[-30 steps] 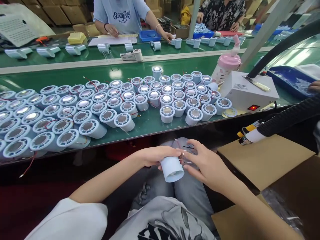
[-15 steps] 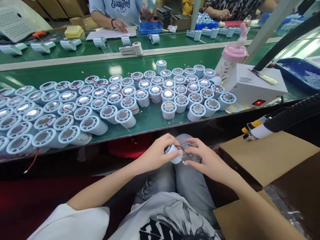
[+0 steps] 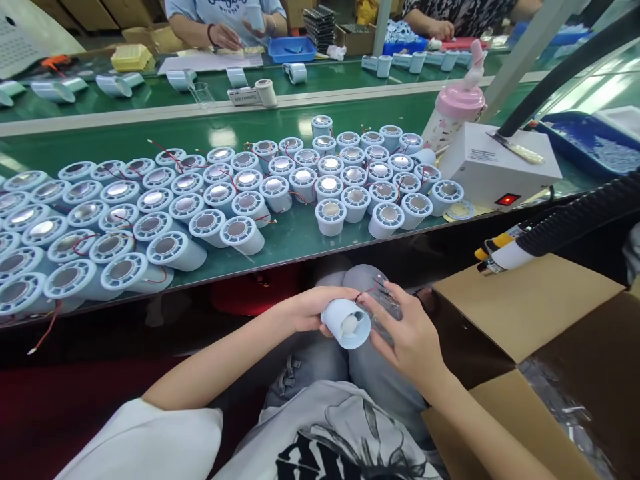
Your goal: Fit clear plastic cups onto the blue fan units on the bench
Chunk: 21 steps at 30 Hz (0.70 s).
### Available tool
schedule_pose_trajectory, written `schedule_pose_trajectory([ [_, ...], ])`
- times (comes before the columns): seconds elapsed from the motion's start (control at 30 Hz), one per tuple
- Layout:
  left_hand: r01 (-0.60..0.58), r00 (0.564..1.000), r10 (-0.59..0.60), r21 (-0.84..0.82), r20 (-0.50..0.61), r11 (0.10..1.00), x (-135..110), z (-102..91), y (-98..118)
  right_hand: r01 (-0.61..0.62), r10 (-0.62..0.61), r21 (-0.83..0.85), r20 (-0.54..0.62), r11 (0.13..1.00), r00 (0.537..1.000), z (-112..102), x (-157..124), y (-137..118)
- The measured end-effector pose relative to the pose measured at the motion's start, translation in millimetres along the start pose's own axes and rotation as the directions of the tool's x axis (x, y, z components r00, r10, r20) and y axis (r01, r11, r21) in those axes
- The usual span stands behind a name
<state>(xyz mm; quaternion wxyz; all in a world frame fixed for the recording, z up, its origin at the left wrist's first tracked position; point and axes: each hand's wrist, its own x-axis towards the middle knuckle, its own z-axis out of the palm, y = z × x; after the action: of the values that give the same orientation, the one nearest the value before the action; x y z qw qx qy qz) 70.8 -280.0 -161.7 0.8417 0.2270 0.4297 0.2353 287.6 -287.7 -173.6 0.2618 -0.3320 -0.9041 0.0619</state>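
Note:
My left hand (image 3: 313, 308) is wrapped round a light-blue cylindrical fan housing (image 3: 340, 319) over my lap. The housing is tilted, its open end facing me, with a pale rounded hub inside. Thin wires (image 3: 369, 289) with a small connector rise from behind it. On its right is my right hand (image 3: 411, 328), fingers spread, with the fingertips close to the housing's rim and the wires; whether they touch is hard to tell. Clear plastic (image 3: 391, 317) shows behind those fingers. Many similar housings (image 3: 243, 233) stand in rows on the green bench (image 3: 285, 235), metal discs upward.
To the right are a white box (image 3: 500, 163) with a lit red switch, a pink-lidded bottle (image 3: 454, 110) and a black hose (image 3: 575, 217). An open cardboard carton (image 3: 530, 300) sits beside my right arm. Co-workers' hands (image 3: 226, 37) are across the bench.
The housing has turned so its open end now faces me. My left hand has shifted behind it, and my right hand has moved slightly right and down. The view has shifted a little.

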Motion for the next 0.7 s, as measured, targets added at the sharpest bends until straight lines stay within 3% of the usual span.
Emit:
schedule_pose_trajectory([
  [0.07,-0.058,0.998,0.062,0.176,-0.015,0.983,-0.9,4.4,2.7,-0.066,0.066,-0.008,0.087,0.998,0.994,-3.9,10.5,-1.3],
  [0.2,-0.175,0.973,0.225,0.490,-0.045,0.854,-12.6,13.7,9.3,-0.140,0.112,0.066,0.314,0.988,0.943,-11.7,25.6,7.7],
  [0.3,-0.244,0.900,0.433,0.766,-0.050,0.594,-22.3,21.3,10.5,-0.203,0.071,0.259,0.441,0.944,0.895,-13.0,28.0,14.5],
  [0.37,-0.262,0.838,0.545,0.881,0.006,0.394,-25.5,24.6,9.0,-0.266,0.074,0.370,0.458,0.890,0.886,-12.5,26.7,16.1],
  [0.4,-0.271,0.812,0.583,0.899,0.022,0.344,-25.9,25.3,7.7,-0.297,0.092,0.403,0.454,0.866,0.886,-12.2,25.7,15.9],
  [0.57,-0.345,0.706,0.706,0.844,-0.054,0.410,-20.1,20.1,-0.7,-0.371,0.192,0.489,0.378,0.789,0.906,-15.3,21.8,10.6],
  [0.7,-0.470,0.632,0.773,0.825,0.065,0.315,-15.1,12.5,-4.7,-0.338,0.227,0.552,0.261,0.762,0.938,-20.6,21.1,7.9],
])
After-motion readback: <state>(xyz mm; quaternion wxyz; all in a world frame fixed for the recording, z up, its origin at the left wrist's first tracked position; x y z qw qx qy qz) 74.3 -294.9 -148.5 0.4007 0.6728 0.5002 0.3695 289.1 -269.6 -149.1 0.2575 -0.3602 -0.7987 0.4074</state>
